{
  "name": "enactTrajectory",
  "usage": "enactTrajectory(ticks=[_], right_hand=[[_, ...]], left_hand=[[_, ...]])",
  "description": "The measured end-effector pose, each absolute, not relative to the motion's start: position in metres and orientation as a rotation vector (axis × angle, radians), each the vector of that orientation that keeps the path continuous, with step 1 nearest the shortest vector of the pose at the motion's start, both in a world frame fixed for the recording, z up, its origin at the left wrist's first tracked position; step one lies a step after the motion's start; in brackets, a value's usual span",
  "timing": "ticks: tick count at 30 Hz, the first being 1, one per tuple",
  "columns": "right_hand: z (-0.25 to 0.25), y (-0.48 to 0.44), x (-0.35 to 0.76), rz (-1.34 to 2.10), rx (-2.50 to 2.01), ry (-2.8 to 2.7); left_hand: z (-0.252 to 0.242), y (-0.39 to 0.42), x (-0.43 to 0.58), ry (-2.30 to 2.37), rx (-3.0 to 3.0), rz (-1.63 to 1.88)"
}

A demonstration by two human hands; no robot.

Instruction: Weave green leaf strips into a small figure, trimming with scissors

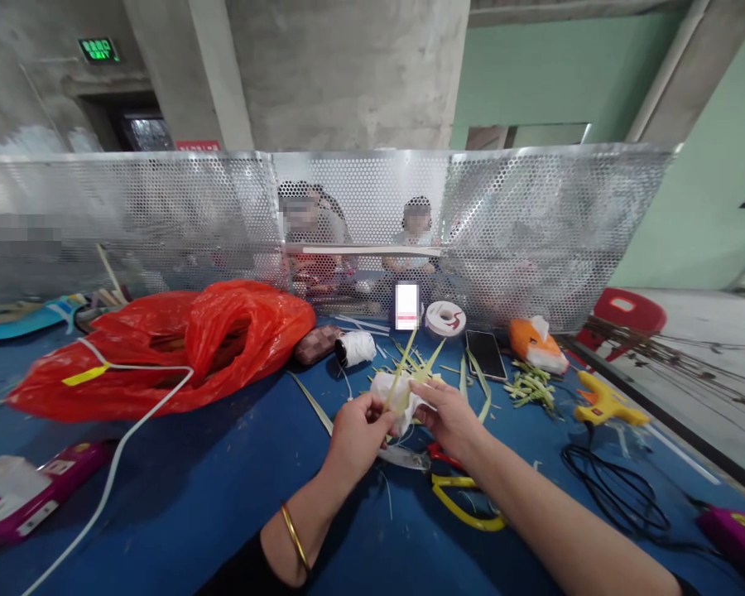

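Observation:
Near the middle of the blue table, my left hand (361,426) pinches a pale green leaf strip (403,364) that points upward. From the other side, the fingers of my right hand (447,411) are closed on the same pale green piece. A white crumpled wad (383,384) shows behind and between my fingers; I cannot tell whether it is held or lies behind. Below my hands are yellow-handled scissors (472,507) and a tool with a red handle (444,454), partly covered by my right hand. Cut green strips (481,385) lie beyond them.
A red plastic bag (161,348) is at left, beside a white thread spool (355,348). A ribbon roll (438,321), phone (485,354), orange tissue pack (537,343) and yellow glue gun (605,403) stand right. White and black cords cross the table. Behind is a perforated metal screen (360,199).

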State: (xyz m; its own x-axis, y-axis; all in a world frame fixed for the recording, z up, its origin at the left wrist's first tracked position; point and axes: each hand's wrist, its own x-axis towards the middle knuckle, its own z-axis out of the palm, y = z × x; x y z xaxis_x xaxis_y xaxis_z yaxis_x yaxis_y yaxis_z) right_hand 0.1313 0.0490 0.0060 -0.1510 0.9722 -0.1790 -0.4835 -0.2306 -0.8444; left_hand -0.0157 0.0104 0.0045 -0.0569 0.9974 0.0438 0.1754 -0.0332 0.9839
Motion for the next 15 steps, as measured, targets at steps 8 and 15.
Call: enactTrajectory(ticks=[8,15], right_hand=[[0.016,0.082,0.173,1.420,-0.878,-0.661],[0.032,0.107,0.225,1.168,-0.766,-0.613]], left_hand=[[0.001,0.010,-0.017,1.346,1.282,1.188],[0.004,0.008,-0.016,1.274,1.070,1.215]])
